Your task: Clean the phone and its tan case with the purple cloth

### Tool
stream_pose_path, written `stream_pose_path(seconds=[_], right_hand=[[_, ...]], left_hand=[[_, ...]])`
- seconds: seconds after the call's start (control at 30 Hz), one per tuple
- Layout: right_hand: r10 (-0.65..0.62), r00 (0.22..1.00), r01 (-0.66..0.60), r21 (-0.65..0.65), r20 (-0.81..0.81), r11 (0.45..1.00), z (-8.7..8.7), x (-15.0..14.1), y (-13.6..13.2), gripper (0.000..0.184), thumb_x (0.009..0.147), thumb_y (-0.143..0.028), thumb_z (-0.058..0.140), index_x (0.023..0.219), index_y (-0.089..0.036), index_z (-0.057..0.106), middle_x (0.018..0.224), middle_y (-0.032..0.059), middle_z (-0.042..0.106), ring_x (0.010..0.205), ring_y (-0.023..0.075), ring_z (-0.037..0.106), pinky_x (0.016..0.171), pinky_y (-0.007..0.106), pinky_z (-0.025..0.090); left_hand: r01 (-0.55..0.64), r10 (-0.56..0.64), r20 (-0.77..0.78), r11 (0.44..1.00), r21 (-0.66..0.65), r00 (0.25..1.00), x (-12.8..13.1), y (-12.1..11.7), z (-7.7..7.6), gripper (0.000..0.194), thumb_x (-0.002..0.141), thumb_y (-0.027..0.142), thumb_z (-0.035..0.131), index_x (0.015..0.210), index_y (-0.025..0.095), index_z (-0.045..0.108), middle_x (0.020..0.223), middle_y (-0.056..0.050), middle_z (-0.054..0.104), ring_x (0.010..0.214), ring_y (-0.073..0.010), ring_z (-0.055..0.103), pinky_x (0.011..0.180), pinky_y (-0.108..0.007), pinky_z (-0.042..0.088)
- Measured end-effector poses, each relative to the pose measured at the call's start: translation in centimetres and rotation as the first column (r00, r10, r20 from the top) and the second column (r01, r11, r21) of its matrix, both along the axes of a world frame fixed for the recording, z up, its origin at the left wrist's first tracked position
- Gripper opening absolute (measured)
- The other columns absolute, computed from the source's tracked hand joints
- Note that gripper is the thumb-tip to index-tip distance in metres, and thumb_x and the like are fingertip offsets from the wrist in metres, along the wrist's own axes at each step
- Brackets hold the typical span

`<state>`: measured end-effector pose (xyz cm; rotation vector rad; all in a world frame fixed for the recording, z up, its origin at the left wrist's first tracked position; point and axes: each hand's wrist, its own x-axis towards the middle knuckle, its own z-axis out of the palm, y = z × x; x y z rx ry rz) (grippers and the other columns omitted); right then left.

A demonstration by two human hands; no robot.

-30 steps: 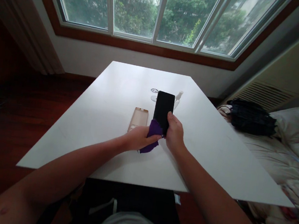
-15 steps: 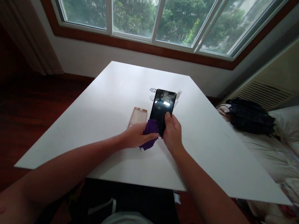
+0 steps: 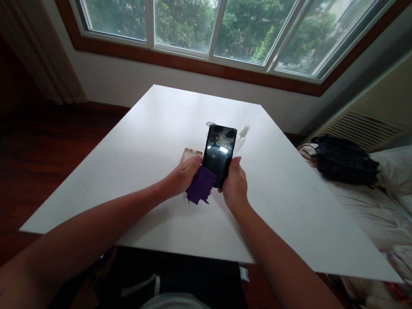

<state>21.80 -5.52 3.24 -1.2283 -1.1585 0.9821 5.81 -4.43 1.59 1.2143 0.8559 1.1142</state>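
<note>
Phone (image 3: 217,164) with a dark, reflective screen is held above the middle of the white table (image 3: 295,225), its right edge gripped by the right hand (image 3: 236,184), fingers curled and thumb along the side. The left hand (image 3: 182,175), closed on a purple cloth (image 3: 201,185), is at the phone's left edge, the cloth overlapping the lower left corner. Wiping seems the step in hand; going on calls for a firm right grip and the cloth kept flat. No brand, label or writing can be read on the phone.
</note>
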Motion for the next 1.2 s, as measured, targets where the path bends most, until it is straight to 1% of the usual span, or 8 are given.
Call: stream_pose_path(seconds=[0.17, 0.33, 0.57, 0.73, 0.83, 0.93, 1.07, 1.2], right_hand=[[0.001, 1.000, -0.002, -0.045, -0.017, 0.999, 0.1, 0.0, 0.1, 0.075, 0.083, -0.093, 0.037, 0.069, -0.022, 0.055, 0.046, -0.0017, 0.051, 0.035, 0.0127, 0.047, 0.030, 0.025, 0.034], [0.131, 0.989, -0.132, -0.010, -0.062, 0.991, -0.5, 0.1, 0.4, 0.076, 0.086, -0.091, 0.034, 0.074, -0.021, 0.061, 0.048, -0.0010, 0.054, 0.034, 0.0120, 0.046, 0.030, 0.024, 0.035], [0.279, 0.960, -0.279, -0.018, 0.005, 0.960, -0.7, 0.4, 0.9, 0.088, 0.080, -0.098, 0.028, 0.091, -0.021, 0.069, 0.058, 0.0021, 0.062, 0.049, 0.0172, 0.058, 0.042, 0.028, 0.043], [0.082, 0.989, -0.103, 0.179, 0.120, 0.978, -0.4, 0.8, 1.2, 0.059, 0.091, -0.078, 0.051, 0.110, -0.023, 0.063, 0.083, 0.0018, 0.066, 0.072, 0.0188, 0.062, 0.061, 0.031, 0.050], [-0.094, 0.957, -0.023, 0.392, 0.276, 0.920, -0.1, 1.1, 1.0, 0.043, 0.091, -0.059, 0.067, 0.115, -0.025, 0.060, 0.098, 0.0036, 0.065, 0.087, 0.0207, 0.064, 0.074, 0.035, 0.054], [-0.187, 0.846, -0.131, 0.534, 0.499, 0.835, 0.1, 0.8, 0.3, 0.030, 0.091, -0.050, 0.070, 0.106, -0.025, 0.065, 0.108, 0.0073, 0.063, 0.107, 0.0262, 0.062, 0.093, 0.044, 0.052], [-0.203, 0.707, -0.258, 0.514, 0.677, 0.818, 0.2, -0.3, -0.6, 0.028, 0.085, -0.045, 0.079, 0.101, -0.024, 0.070, 0.114, 0.0106, 0.061, 0.129, 0.0340, 0.051, 0.112, 0.055, 0.042], [-0.140, 0.701, -0.336, 0.496, 0.699, 0.801, 0.2, -0.9, -0.9, 0.008, 0.086, -0.029, 0.075, 0.089, -0.024, 0.069, 0.109, 0.0089, 0.064, 0.132, 0.0332, 0.050, 0.113, 0.054, 0.039]], left_hand=[[-0.013, 0.013, 0.019, 0.999, 0.030, 1.000, 0.2, -0.7, 0.4, 0.051, 0.093, 0.068, 0.057, 0.093, 0.018, 0.063, 0.073, -0.002, 0.062, 0.059, -0.0133, 0.058, 0.052, -0.025, 0.045], [-0.098, 0.093, 0.059, 0.991, 0.091, 0.994, 0.2, -0.8, 1.5, 0.048, 0.094, 0.063, 0.059, 0.088, 0.016, 0.065, 0.077, -0.004, 0.063, 0.066, -0.0133, 0.058, 0.061, -0.025, 0.048], [-0.078, 0.098, 0.167, 0.990, -0.121, 0.981, 0.0, -0.4, 1.6, 0.049, 0.089, 0.064, 0.065, 0.094, 0.015, 0.065, 0.081, -0.005, 0.067, 0.070, -0.0163, 0.062, 0.064, -0.028, 0.052], [-0.101, 0.137, 0.170, 0.974, -0.205, 0.976, 0.0, -0.3, 1.5, 0.045, 0.089, 0.061, 0.065, 0.093, 0.016, 0.063, 0.077, -0.005, 0.066, 0.062, -0.0151, 0.059, 0.057, -0.028, 0.051], [-0.169, 0.196, 0.146, 0.970, -0.177, 0.970, 0.0, -0.4, 1.5, 0.043, 0.091, 0.060, 0.064, 0.091, 0.017, 0.062, 0.075, -0.003, 0.063, 0.061, -0.0140, 0.057, 0.057, -0.027, 0.051], [-0.233, 0.246, 0.138, 0.966, -0.108, 0.959, -0.2, -0.3, 1.2, 0.039, 0.092, 0.057, 0.064, 0.090, 0.018, 0.063, 0.077, -0.002, 0.061, 0.066, -0.0133, 0.055, 0.063, -0.025, 0.051], [-0.256, 0.262, 0.179, 0.965, -0.059, 0.948, -0.2, 0.1, 0.5, 0.032, 0.093, 0.050, 0.066, 0.086, 0.019, 0.062, 0.080, -0.001, 0.059, 0.070, -0.0120, 0.054, 0.067, -0.024, 0.051], [-0.205, 0.240, 0.249, 0.966, -0.159, 0.938, 0.0, 0.4, 0.2, 0.035, 0.093, 0.053, 0.064, 0.089, 0.018, 0.063, 0.076, -0.001, 0.061, 0.069, -0.0136, 0.059, 0.067, -0.026, 0.052]])
